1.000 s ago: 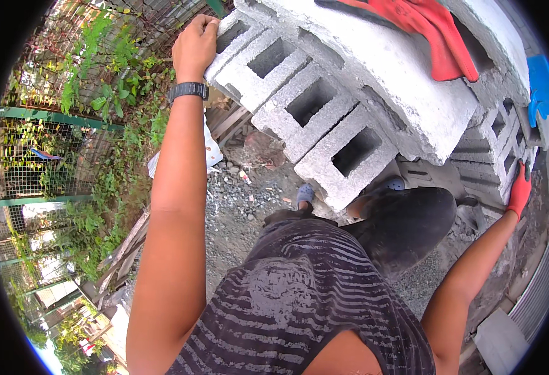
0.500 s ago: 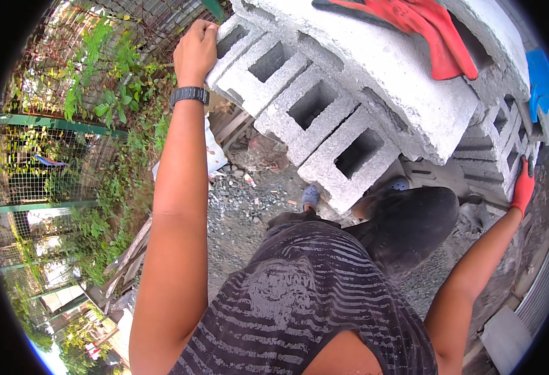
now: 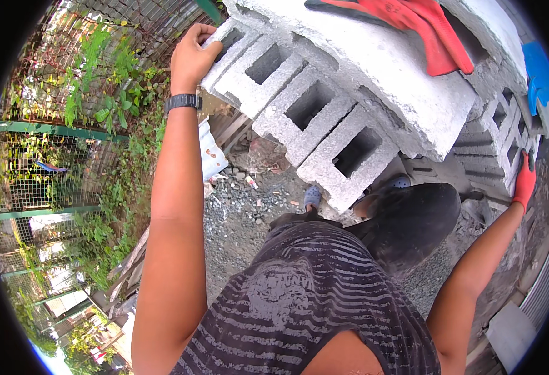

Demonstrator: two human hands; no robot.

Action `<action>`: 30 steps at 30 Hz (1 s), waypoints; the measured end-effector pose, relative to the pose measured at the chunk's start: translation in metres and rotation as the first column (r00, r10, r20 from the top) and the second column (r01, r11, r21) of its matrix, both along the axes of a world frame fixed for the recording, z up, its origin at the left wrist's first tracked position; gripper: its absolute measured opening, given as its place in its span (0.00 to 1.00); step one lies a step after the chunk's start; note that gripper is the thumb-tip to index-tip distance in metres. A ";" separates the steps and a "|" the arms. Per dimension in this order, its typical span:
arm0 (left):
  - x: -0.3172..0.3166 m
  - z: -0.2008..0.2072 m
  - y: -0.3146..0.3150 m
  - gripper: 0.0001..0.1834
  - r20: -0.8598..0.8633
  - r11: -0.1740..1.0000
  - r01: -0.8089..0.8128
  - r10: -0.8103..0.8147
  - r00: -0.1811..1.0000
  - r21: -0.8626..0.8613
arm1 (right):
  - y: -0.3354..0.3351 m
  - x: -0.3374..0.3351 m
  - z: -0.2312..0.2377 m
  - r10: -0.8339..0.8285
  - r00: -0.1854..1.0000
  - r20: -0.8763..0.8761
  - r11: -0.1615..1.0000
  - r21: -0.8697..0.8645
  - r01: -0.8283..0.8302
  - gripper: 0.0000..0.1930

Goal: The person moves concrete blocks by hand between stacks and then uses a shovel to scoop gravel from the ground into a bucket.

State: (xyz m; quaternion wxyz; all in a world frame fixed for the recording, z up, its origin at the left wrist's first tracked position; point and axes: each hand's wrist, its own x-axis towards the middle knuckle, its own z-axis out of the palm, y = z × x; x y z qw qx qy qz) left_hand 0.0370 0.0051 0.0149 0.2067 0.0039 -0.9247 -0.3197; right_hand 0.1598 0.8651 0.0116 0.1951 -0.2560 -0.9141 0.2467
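Note:
My bare left hand [image 3: 194, 55], with a dark watch at the wrist, is at the far left end of a row of grey hollow concrete blocks. Its fingers curl at the corner of the end block [image 3: 240, 42], and the thumb lies against that block's face. Far to the right, my right hand [image 3: 525, 182] wears a red glove. It rests, fingers stretched, against the side of another stack of hollow blocks [image 3: 484, 153]. A loose red glove [image 3: 412, 28] with dark parts lies on top of the pale blocks between my hands.
A blue plastic thing [image 3: 542, 78] sits at the far right. Gravel [image 3: 240, 209] covers the ground beside my feet, with a white sack [image 3: 212, 150] and wooden boards near it. Plants and a green-framed mesh fence [image 3: 43, 212] run along the left. Corrugated sheet [image 3: 546, 275] lies right.
My left hand has shifted slightly left, its thumb now spread from the fingers at the block's corner. My right hand stays against the right stack. The view has shifted slightly.

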 end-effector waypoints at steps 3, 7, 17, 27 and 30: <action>-0.001 0.001 0.005 0.23 -0.003 0.998 -0.034 0.034 0.999 -0.047 | 0.001 0.002 0.001 -0.088 0.996 0.027 0.995 0.045 0.086 0.28; 0.000 0.002 0.007 0.23 -0.002 0.997 -0.043 0.043 0.999 -0.071 | 0.001 0.002 0.002 -0.092 0.995 0.036 0.995 0.028 0.091 0.29; 0.007 0.010 0.017 0.23 0.003 0.991 -0.105 0.105 0.994 -0.080 | 0.026 -0.001 -0.009 -0.060 0.998 0.024 0.997 0.044 0.058 0.33; 0.018 0.021 0.024 0.22 0.023 0.991 -0.112 0.114 0.993 -0.074 | 0.017 -0.002 -0.007 0.038 0.998 -0.045 0.997 -0.069 -0.041 0.30; 0.017 0.021 0.020 0.22 0.027 0.992 -0.095 0.098 0.995 -0.077 | 0.016 -0.001 -0.008 0.034 0.999 -0.027 0.995 -0.089 -0.037 0.32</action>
